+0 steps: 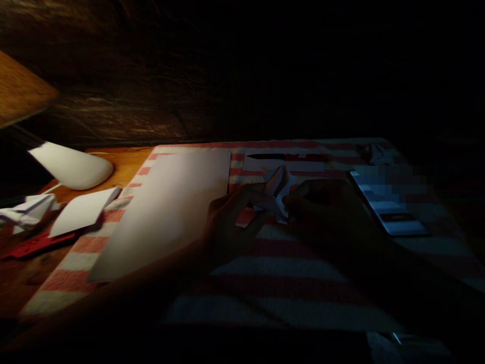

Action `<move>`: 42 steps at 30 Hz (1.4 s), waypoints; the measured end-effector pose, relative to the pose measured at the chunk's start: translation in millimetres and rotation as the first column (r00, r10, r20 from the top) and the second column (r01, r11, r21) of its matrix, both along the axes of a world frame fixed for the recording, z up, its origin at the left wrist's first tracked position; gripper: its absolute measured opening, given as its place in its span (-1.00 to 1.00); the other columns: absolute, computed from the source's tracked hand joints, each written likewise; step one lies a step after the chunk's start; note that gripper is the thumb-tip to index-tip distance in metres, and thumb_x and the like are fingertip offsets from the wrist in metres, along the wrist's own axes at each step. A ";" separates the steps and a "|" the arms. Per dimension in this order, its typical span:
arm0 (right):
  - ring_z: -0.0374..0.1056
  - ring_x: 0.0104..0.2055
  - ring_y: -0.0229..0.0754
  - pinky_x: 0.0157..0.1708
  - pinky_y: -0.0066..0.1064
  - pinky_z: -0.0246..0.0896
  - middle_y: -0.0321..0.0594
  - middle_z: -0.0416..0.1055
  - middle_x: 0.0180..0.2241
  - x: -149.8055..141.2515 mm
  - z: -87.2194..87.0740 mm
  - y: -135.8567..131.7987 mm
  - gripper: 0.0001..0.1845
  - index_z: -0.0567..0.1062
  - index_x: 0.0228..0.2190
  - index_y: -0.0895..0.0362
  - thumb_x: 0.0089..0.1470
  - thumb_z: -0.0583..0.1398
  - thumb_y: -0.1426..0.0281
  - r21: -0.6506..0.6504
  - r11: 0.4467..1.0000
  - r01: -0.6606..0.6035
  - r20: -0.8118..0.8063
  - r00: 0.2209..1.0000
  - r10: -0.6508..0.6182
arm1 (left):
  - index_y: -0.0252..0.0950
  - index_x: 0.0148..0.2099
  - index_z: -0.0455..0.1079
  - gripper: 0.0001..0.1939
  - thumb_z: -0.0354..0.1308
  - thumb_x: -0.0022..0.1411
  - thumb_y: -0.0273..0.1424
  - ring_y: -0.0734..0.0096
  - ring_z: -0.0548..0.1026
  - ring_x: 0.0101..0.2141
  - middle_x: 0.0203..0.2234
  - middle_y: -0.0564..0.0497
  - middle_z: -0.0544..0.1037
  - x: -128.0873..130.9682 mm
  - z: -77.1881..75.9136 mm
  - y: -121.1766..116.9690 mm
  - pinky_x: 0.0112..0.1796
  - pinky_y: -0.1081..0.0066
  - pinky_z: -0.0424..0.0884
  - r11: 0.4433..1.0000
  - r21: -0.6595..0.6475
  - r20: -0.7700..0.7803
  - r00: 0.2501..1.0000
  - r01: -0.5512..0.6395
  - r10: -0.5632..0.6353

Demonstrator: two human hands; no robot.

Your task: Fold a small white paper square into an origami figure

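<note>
Between my two hands, over the striped cloth, is a small piece of folded paper (279, 187) with several pointed flaps. My left hand (235, 215) grips its left side, thumb and fingers closed on the edge. On the other side my right hand (322, 205) pinches a right-hand flap. Deep shadow hides most of my right fingers. A large white sheet of paper (170, 197) lies flat to the left, partly behind my left forearm. Beyond the folded paper, a knife (284, 157) with a dark blade and red handle rests on a white paper strip (257, 165).
A lit phone (382, 202) lies at the right. On the left are a white lamp base (76, 167), a folded white paper (85, 210), a red-handled tool (38, 246) and another folded paper piece (28, 210). The red-and-white striped cloth (265, 288) covers the table; a dark wall stands behind.
</note>
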State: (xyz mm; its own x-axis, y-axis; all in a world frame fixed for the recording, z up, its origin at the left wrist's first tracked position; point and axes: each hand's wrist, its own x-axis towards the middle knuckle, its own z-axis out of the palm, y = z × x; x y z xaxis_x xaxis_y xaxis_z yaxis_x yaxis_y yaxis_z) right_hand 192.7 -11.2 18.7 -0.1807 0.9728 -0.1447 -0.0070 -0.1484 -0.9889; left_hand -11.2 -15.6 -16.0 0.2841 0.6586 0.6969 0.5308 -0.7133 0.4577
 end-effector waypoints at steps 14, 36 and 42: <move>0.34 -0.58 -0.30 -0.60 -0.52 0.12 -0.22 0.51 -0.60 -2.1 1.5 -6.0 -0.81 0.60 -0.62 0.15 -0.12 0.41 0.33 0.073 0.997 -0.012 0.076 0.997 0.006 | -0.29 -0.15 0.47 -0.78 0.34 0.16 -0.58 0.38 0.67 -0.27 -0.24 -0.01 0.68 -0.9 -3.4 1.6 -0.29 0.46 0.60 0.999 -0.037 0.006 0.999 0.036 -0.036; 0.40 -0.52 -0.26 -0.53 -0.45 0.27 -0.26 0.49 -0.54 -3.9 -8.7 -5.9 -0.73 0.51 -0.57 0.14 -0.11 0.45 0.29 -0.037 0.999 0.013 -0.047 0.999 -0.015 | -0.28 -0.09 0.41 -0.71 0.34 0.16 -0.59 0.37 0.66 -0.22 -0.23 0.00 0.67 2.5 0.9 -1.7 -0.22 0.44 0.60 0.997 -0.035 -0.018 0.998 0.062 -0.063; 0.43 -0.45 -0.24 -0.45 -0.41 0.37 -0.23 0.53 -0.46 -2.6 -11.7 -5.4 -0.74 0.53 -0.56 0.13 -0.11 0.46 0.28 -0.055 0.998 -0.007 -0.088 0.996 0.003 | -0.25 -0.10 0.43 -0.71 0.34 0.15 -0.60 0.35 0.67 -0.19 -0.20 0.01 0.68 1.6 -0.7 -1.3 -0.20 0.42 0.62 0.998 -0.014 -0.021 0.998 0.055 -0.056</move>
State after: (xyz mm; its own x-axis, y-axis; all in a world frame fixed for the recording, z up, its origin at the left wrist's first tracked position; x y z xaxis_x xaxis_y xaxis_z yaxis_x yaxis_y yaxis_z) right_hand 190.1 -16.6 7.0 -0.2000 0.9628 -0.1819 -0.0924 -0.2033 -0.9747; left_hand -9.6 -16.9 -16.8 0.3352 0.6508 0.6812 0.5005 -0.7356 0.4565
